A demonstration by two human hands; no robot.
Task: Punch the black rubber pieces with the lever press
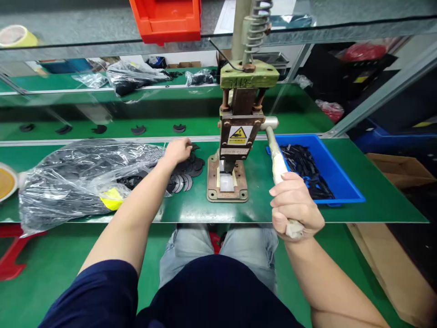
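Note:
My right hand (pixel 296 207) is wrapped round the taped lever (pixel 278 164) of a hand press (pixel 238 132), which stands on the green bench. On the press base lies a pale block (pixel 226 182) beneath the ram. My left hand (pixel 178 150) rests over a loose pile of black curved plastic pieces (pixel 186 175), its fingers bent at the pile's far side. Whether a piece is between those fingers is hidden. Left of the pile lies a clear plastic bag (pixel 85 177) full of dark pieces, with a yellow label on it.
A blue tray (pixel 341 180) with black narrow parts stands right of the press. Several curved pieces (pixel 138 130) lie in a row beyond the bench's rail. An orange bin (pixel 167 23) and a tape roll (pixel 17 36) sit on the overhead shelf.

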